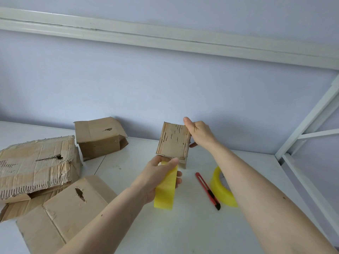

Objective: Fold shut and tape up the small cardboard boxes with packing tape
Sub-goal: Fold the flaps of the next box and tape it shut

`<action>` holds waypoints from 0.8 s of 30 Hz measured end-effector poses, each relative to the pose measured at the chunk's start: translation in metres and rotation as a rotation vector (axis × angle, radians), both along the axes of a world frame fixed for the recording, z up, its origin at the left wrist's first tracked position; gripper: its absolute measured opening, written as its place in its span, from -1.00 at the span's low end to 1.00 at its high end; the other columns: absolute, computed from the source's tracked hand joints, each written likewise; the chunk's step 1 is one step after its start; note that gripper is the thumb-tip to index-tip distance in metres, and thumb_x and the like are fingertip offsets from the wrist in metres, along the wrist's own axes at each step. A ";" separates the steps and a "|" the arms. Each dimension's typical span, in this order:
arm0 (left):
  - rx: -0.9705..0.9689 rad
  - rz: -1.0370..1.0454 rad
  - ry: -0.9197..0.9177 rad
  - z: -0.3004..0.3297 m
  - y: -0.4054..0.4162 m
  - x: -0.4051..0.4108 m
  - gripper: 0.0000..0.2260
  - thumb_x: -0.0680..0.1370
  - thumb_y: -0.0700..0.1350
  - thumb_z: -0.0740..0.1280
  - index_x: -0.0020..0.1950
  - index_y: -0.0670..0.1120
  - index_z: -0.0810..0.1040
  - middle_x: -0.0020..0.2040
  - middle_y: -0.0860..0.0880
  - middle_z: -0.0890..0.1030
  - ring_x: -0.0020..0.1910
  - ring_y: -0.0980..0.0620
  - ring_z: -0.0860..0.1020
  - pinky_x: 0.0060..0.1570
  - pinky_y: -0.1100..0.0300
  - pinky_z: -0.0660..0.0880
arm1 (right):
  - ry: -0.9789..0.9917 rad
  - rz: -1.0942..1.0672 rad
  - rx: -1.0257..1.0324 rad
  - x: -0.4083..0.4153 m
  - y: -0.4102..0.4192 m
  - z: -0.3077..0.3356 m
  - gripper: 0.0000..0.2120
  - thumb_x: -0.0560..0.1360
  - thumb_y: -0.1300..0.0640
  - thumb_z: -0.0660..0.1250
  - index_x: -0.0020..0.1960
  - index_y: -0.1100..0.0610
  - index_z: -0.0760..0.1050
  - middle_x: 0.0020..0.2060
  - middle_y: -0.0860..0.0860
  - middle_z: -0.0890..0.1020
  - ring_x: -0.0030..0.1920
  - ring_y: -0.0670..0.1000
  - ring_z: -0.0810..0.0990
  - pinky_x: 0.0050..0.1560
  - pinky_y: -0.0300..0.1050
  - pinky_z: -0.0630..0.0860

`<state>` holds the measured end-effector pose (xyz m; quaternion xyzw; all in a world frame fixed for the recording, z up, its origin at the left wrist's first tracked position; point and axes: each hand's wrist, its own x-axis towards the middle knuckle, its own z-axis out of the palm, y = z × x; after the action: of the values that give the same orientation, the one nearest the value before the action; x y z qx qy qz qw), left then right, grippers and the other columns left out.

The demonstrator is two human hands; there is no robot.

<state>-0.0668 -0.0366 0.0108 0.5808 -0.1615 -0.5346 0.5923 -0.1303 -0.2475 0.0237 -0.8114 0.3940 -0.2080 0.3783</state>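
A small worn cardboard box (173, 140) is held tilted above the white table (183, 226), its scuffed face toward me. My right hand (200, 133) grips its right edge, thumb on the top corner and fingers behind. My left hand (159, 177) grips a yellow roll of packing tape (166, 189) just under the box's lower edge, thumb near the box's bottom corner. A second yellow tape roll (221, 187) lies on the table under my right forearm.
A red utility knife (207, 190) lies between the two rolls. To the left sit other cardboard boxes: a small one with open flaps (100, 137), a large torn one (36, 164) and a flattened one (64, 213). A white metal frame (310, 125) stands at the right.
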 end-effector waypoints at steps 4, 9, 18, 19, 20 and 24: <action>-0.016 -0.013 0.006 0.008 0.003 -0.006 -0.70 0.52 -0.16 0.49 0.21 -0.15 0.54 -0.09 -0.27 0.70 -0.29 -0.11 0.66 -0.27 0.07 0.62 | 0.066 0.026 0.142 -0.002 -0.004 -0.005 -0.29 0.63 -0.26 0.08 -0.16 0.41 0.49 -0.17 0.24 0.64 -0.05 0.15 0.66 -0.20 0.02 0.67; -0.001 -0.023 0.004 0.015 -0.011 -0.008 -0.72 0.52 -0.17 0.49 0.19 -0.15 0.54 -0.13 -0.23 0.68 -0.32 -0.11 0.68 -0.21 0.00 0.66 | 0.002 -0.081 -0.114 0.001 -0.002 0.001 -0.84 0.65 0.12 0.24 0.12 0.13 0.57 -0.07 0.00 0.57 -0.07 -0.04 0.54 -0.13 -0.23 0.42; -0.012 -0.015 -0.008 0.012 -0.012 -0.010 -0.69 0.50 -0.18 0.51 0.20 -0.15 0.53 -0.11 -0.23 0.67 -0.31 -0.12 0.67 -0.20 -0.01 0.64 | 0.493 0.012 -0.297 0.014 0.045 0.002 -0.51 0.69 -0.17 -0.13 0.42 0.10 0.29 0.33 0.14 0.39 0.36 0.21 0.27 0.27 0.15 0.33; -0.010 -0.019 -0.013 0.012 -0.013 -0.009 -0.70 0.51 -0.17 0.50 0.20 -0.15 0.53 -0.12 -0.22 0.68 -0.31 -0.12 0.67 -0.21 0.00 0.64 | 0.531 -0.006 -0.334 0.015 0.045 -0.001 -0.46 0.67 -0.22 -0.15 0.45 0.09 0.27 0.37 0.13 0.36 0.39 0.20 0.25 0.31 0.15 0.29; -0.005 -0.018 -0.016 0.011 -0.013 -0.009 -0.72 0.52 -0.17 0.48 0.20 -0.15 0.53 -0.13 -0.22 0.68 -0.31 -0.12 0.67 -0.20 0.00 0.64 | 0.552 -0.024 -0.350 0.017 0.044 -0.004 -0.43 0.66 -0.26 -0.16 0.46 0.08 0.26 0.39 0.13 0.35 0.40 0.19 0.24 0.33 0.15 0.27; 0.076 -0.046 0.006 0.007 -0.014 -0.004 -0.80 0.61 -0.12 0.31 0.15 -0.23 0.53 -0.22 -0.25 0.69 -0.36 -0.12 0.63 -0.26 0.10 0.63 | 0.573 -0.034 -0.363 0.019 0.040 -0.007 -0.41 0.65 -0.27 -0.16 0.44 0.09 0.28 0.38 0.12 0.37 0.41 0.18 0.25 0.36 0.16 0.24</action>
<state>-0.0710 -0.0501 0.0181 0.5974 -0.1523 -0.5556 0.5579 -0.1112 -0.2077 0.0171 -0.8843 0.4544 -0.0446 0.0979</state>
